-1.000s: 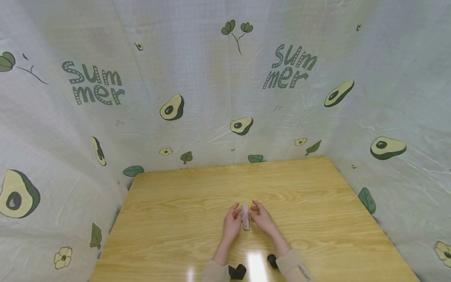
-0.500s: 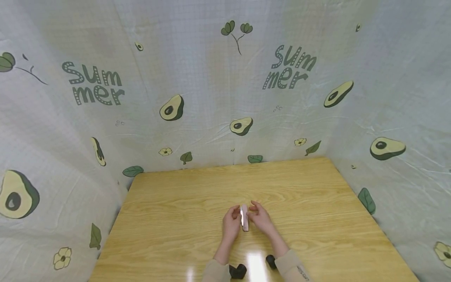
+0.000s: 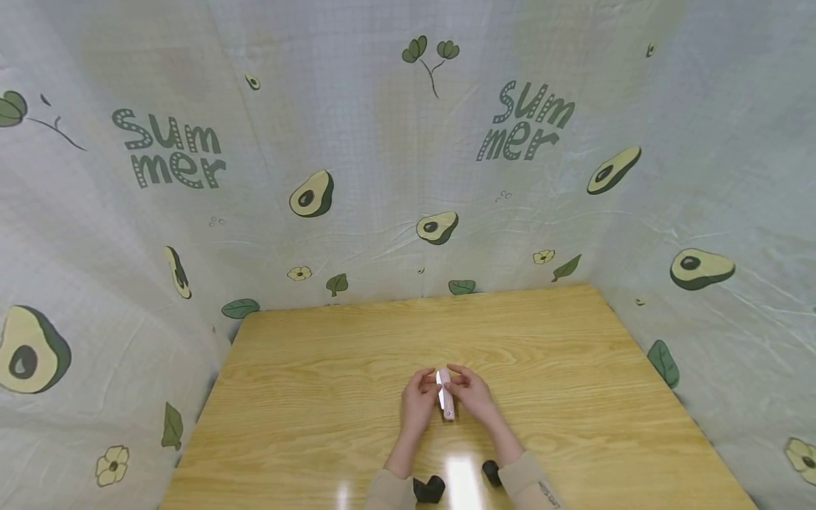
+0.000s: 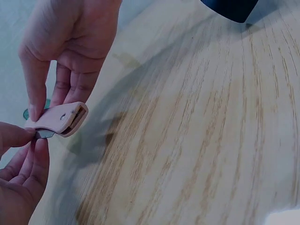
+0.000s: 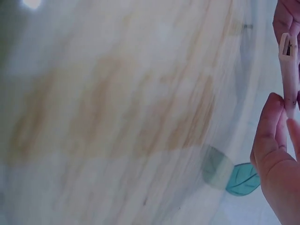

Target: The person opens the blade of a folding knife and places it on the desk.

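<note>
Between both hands is a pink-handled folding knife [image 3: 448,405], held over the table in the head view. Its shiny blade [image 4: 45,134] stands a little out of the handle's slot along the left side. My left hand [image 3: 418,402] pinches the blade between thumb and fingertips. The handle [image 4: 58,117] is gripped by the thumb and fingers of my right hand [image 3: 473,395]. In the right wrist view the slotted handle end [image 5: 287,49] shows at the right edge, with much of the knife cut off or covered by fingers.
The wooden table [image 3: 319,375] spreads out around the hands. Hanging cloth [image 3: 370,142] printed with avocados encloses it at the back and sides. Black wrist cameras [image 3: 429,489] sit by the beige sleeves [image 3: 530,482].
The blade has come out of the handle on the left side and now catches the light. The knife's near end has swung slightly right, and the right fingers have drawn in closer.
</note>
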Demonstrator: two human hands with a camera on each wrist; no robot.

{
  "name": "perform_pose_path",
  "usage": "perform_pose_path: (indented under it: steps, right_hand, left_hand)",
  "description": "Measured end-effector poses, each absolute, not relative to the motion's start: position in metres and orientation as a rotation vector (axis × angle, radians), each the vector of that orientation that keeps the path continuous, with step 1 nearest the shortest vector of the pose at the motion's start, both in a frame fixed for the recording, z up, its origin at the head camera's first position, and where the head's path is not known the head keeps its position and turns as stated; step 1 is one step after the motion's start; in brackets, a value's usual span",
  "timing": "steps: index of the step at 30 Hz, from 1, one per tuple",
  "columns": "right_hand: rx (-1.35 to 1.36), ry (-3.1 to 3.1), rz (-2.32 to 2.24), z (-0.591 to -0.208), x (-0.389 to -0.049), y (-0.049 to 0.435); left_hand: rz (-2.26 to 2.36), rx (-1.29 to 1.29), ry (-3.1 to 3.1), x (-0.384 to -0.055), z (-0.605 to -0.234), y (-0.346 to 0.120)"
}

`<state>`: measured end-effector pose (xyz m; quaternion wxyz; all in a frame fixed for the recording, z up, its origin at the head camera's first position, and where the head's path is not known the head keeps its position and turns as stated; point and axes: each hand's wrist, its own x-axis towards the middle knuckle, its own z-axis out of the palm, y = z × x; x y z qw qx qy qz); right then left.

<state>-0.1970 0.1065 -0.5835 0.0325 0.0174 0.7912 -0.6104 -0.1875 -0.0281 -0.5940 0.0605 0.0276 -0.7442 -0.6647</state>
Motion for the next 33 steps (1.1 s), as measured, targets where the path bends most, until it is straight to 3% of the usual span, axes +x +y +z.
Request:
perform_pose_path:
  steps: [16,22,29,33]
  right_hand:
    - [-0.118,2.307,-1.904,-0.575,-0.198,0.116]
    - [-0.170,2.185,-1.949,-0.573,-0.198,0.120]
    - [-0.162,2.168,-1.986,-0.574,-0.200,0.122]
    - [-0.150,2.156,-2.012,-0.572,-0.200,0.123]
  left_hand:
    - [-2.124,0.096,-2.303,-0.192,-0.584,-0.031]
    - [-2.164,0.046,-2.317,-0.185,-0.563,-0.034]
    - [-2.168,-0.005,-2.301,-0.191,-0.576,-0.039]
    - [-2.228,0.024,-2.278,-0.185,-0.556,-0.042]
